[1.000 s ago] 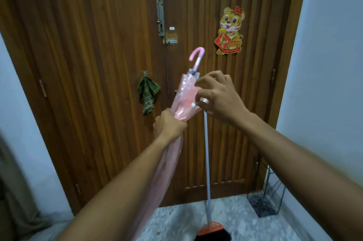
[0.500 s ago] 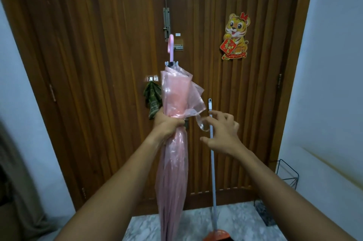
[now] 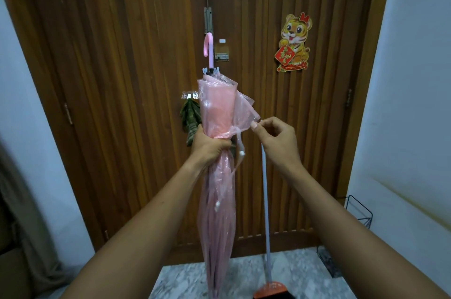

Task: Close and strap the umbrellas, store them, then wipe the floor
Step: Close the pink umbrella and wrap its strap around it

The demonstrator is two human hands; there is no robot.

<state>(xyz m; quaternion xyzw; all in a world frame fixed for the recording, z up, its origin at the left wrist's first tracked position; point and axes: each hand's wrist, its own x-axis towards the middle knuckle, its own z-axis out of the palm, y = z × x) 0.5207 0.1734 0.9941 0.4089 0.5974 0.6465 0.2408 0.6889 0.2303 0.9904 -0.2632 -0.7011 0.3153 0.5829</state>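
Just right of the left hand (image 3: 210,146), which grips the folded pink umbrella (image 3: 217,213) upright, its strap (image 3: 240,150) dangles loose. The right hand (image 3: 275,137) pinches the edge of a canopy flap (image 3: 244,108).

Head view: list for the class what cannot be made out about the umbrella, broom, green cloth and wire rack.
All head view.
Translucent pink plastic umbrella: tip cut off by the bottom edge.
Grey-poled orange broom: bristles cut off below; pole top behind the right hand.
Green patterned cloth: partly hidden by the umbrella and left hand.
Black wire rack: contents blurred.
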